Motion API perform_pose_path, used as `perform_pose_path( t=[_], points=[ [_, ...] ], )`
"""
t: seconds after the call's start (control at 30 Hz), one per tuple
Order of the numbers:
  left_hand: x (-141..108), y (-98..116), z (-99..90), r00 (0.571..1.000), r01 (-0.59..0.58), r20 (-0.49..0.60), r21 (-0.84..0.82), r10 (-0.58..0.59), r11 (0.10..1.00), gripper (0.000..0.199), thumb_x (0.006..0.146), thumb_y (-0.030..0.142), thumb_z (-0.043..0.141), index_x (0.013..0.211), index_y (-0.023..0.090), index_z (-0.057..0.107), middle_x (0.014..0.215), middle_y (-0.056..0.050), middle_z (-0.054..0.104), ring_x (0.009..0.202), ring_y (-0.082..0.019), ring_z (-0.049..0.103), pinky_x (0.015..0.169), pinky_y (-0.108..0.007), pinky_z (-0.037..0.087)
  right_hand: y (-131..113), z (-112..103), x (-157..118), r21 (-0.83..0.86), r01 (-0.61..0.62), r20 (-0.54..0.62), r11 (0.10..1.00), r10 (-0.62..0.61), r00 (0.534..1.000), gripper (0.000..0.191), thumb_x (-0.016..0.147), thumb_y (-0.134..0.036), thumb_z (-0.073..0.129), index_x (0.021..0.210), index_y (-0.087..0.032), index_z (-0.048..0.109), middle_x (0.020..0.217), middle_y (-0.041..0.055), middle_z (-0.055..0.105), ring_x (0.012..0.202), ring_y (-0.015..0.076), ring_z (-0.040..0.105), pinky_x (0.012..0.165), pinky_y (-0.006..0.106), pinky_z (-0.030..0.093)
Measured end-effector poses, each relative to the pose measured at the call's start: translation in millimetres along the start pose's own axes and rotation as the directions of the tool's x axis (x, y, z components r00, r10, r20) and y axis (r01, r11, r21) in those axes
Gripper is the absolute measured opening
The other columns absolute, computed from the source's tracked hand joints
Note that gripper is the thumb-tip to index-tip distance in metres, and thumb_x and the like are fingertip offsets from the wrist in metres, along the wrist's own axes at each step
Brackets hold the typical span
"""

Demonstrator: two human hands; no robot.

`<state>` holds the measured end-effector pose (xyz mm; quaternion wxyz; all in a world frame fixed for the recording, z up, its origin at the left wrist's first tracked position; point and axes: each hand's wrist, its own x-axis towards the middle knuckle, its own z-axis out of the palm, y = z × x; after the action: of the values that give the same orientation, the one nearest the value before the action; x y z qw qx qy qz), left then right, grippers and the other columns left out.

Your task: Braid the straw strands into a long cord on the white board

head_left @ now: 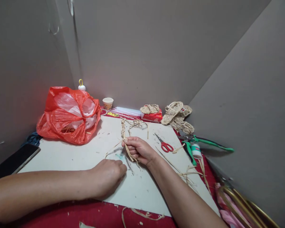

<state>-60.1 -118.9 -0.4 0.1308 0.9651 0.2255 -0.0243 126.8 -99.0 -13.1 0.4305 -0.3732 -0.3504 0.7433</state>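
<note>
My right hand [140,150] pinches the lower end of a braided straw strip [123,129], with loose straw strands [130,154] hanging below its fingers. The strip stretches away from me over the white board [73,158]. My left hand [109,174] is closed in a fist at the board's near part, back upward; whatever its fingers hold is hidden. A thin strand curves between the two hands. Beyond the right hand lies a tangle of cord and straw [139,123]. Red-handled scissors [165,145] rest on the board to the right.
A red plastic bag [68,117] stands back left beside a phone [16,161]. Along the back are a paper cup [108,103], a red box [152,117] and woven straw sandals [172,112]. Green-handled pliers [211,142] and a white bottle [196,151] sit right. Grey walls enclose the table.
</note>
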Motion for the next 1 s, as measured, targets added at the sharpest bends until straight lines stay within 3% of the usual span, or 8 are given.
perform_pose_path(
  t=[0.1, 0.2, 0.3, 0.37, 0.47, 0.57, 0.83, 1.0],
  points=[
    [0, -3, 5.7, 0.999, 0.007, -0.032, -0.052, -0.009, 0.999, 0.012, 0.081, 0.016, 0.042, 0.079, 0.017, 0.053, 0.077, -0.005, 0.060, 0.061, -0.015, 0.052, 0.056, -0.025, 0.035, -1, 0, 0, -0.011, 0.001, -0.005, 1.000, -0.001, 1.000, 0.018, 0.069, -0.026, 0.068, 0.069, -0.010, 0.058, 0.046, -0.0133, 0.020, 0.038, 0.0002, 0.009, 0.033, 0.012, 0.007],
    [-3, -10, -4.6, 0.985, 0.068, -0.131, -0.317, -0.115, 0.946, 0.016, 0.085, 0.021, 0.040, 0.074, 0.017, 0.051, 0.070, -0.002, 0.056, 0.059, -0.012, 0.047, 0.057, -0.023, 0.035, -1, 0, 1, -0.013, 0.006, -0.001, 1.000, -0.006, 1.000, 0.019, 0.069, -0.026, 0.068, 0.069, -0.010, 0.058, 0.046, -0.0133, 0.020, 0.038, 0.0001, 0.009, 0.033, 0.012, 0.007],
    [3, -20, -19.0, 0.925, 0.078, -0.217, -0.693, -0.311, 0.716, 0.012, 0.084, 0.023, 0.046, 0.074, 0.016, 0.050, 0.064, 0.002, 0.051, 0.059, -0.009, 0.045, 0.057, -0.021, 0.035, 1, -1, 2, -0.012, 0.016, 0.004, 1.000, -0.016, 1.000, 0.019, 0.070, -0.027, 0.068, 0.070, -0.010, 0.059, 0.046, -0.0135, 0.020, 0.037, 0.0000, 0.009, 0.033, 0.013, 0.006],
    [13, -28, -24.8, 0.892, 0.063, -0.172, -0.868, -0.418, 0.493, 0.010, 0.081, 0.025, 0.052, 0.077, 0.015, 0.050, 0.060, 0.003, 0.049, 0.053, -0.008, 0.044, 0.052, -0.020, 0.034, 3, 0, 2, -0.015, 0.023, 0.002, 1.000, -0.023, 1.000, 0.019, 0.071, -0.027, 0.068, 0.072, -0.010, 0.059, 0.045, -0.0135, 0.020, 0.037, 0.0000, 0.009, 0.034, 0.013, 0.006],
    [29, -37, -26.8, 0.878, 0.078, -0.041, -0.970, -0.476, 0.229, 0.014, 0.076, 0.025, 0.058, 0.077, 0.014, 0.051, 0.057, 0.002, 0.054, 0.045, -0.007, 0.045, 0.046, -0.019, 0.035, 5, 1, 3, -0.031, 0.028, -0.010, 0.999, -0.028, 1.000, 0.020, 0.071, -0.029, 0.069, 0.071, -0.011, 0.058, 0.045, -0.0134, 0.021, 0.037, 0.0000, 0.010, 0.034, 0.013, 0.006],
    [38, -41, -24.7, 0.867, 0.065, 0.006, -0.993, -0.498, 0.103, 0.013, 0.073, 0.022, 0.060, 0.073, 0.013, 0.050, 0.058, -0.001, 0.058, 0.045, -0.008, 0.050, 0.045, -0.020, 0.040, 5, 3, 3, -0.051, 0.034, -0.036, 0.998, -0.036, 0.999, 0.023, 0.070, -0.031, 0.069, 0.068, -0.012, 0.056, 0.044, -0.0133, 0.022, 0.036, 0.0002, 0.011, 0.033, 0.014, 0.006],
    [43, -39, -21.2, 0.842, 0.024, -0.020, -0.997, -0.539, 0.076, 0.011, 0.074, 0.019, 0.059, 0.072, 0.014, 0.050, 0.056, -0.001, 0.060, 0.042, -0.008, 0.052, 0.042, -0.019, 0.043, 10, 8, 6, -0.083, 0.070, -0.120, 0.994, -0.080, 0.990, 0.029, 0.068, -0.034, 0.071, 0.062, -0.014, 0.051, 0.041, -0.0127, 0.026, 0.034, -0.0002, 0.014, 0.032, 0.015, 0.007],
    [45, -37, -20.9, 0.841, 0.052, -0.048, -0.984, -0.539, 0.169, 0.008, 0.077, 0.017, 0.055, 0.078, 0.016, 0.047, 0.047, 0.003, 0.055, 0.039, -0.010, 0.051, 0.038, -0.019, 0.042, 13, 12, 6, -0.077, 0.076, -0.147, 0.994, -0.087, 0.985, 0.036, 0.067, -0.035, 0.072, 0.059, -0.018, 0.041, 0.040, -0.0130, 0.027, 0.033, 0.0001, 0.014, 0.032, 0.015, 0.007]
  ],
)
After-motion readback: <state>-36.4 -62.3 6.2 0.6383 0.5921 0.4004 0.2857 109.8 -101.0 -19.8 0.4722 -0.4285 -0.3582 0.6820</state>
